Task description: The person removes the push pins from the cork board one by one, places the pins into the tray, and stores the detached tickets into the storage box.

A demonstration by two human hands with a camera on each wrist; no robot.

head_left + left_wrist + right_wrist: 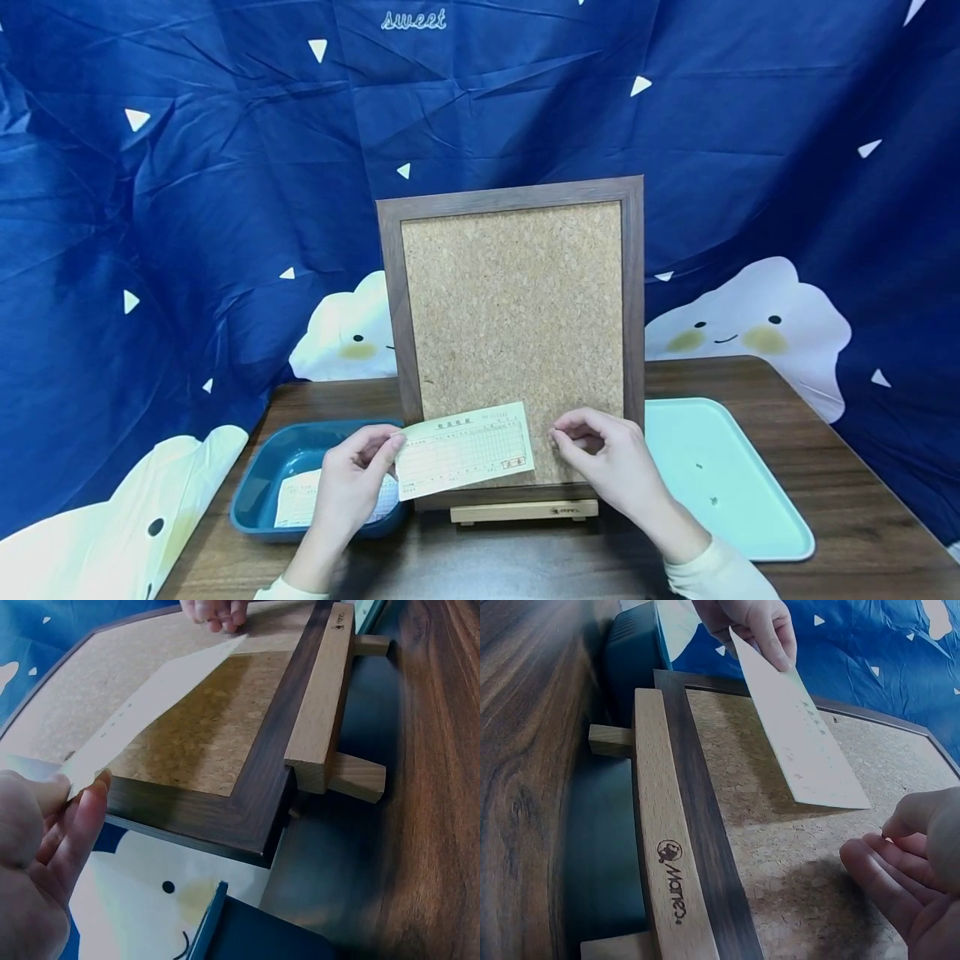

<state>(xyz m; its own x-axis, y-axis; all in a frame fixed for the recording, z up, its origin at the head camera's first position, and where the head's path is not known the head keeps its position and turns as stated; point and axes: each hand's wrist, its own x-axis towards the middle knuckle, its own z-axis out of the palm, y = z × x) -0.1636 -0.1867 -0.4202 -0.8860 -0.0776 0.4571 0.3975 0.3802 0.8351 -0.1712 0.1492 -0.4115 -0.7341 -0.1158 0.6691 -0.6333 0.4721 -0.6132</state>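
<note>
My left hand (352, 471) pinches the left edge of a pale green printed receipt slip (465, 450) between thumb and fingers. The slip tilts up to the right, in front of the lower part of a framed cork board (517, 308). In the left wrist view it stands off the cork, its far end near the other hand. To the right of the slip, my right hand (607, 454) has thumb and forefinger together on what looks like a small pin (886, 835), mostly hidden by the fingertips. Both hands are close to the board's lower half.
The board leans upright on a wooden easel ledge (525, 512). On the left a dark blue bin (258, 475) contains more paper slips (298, 498). A mint tray (738, 467) on the right bears small dark green bits (714, 501). A blue curtain (510, 92) hangs behind the wooden table (840, 533).
</note>
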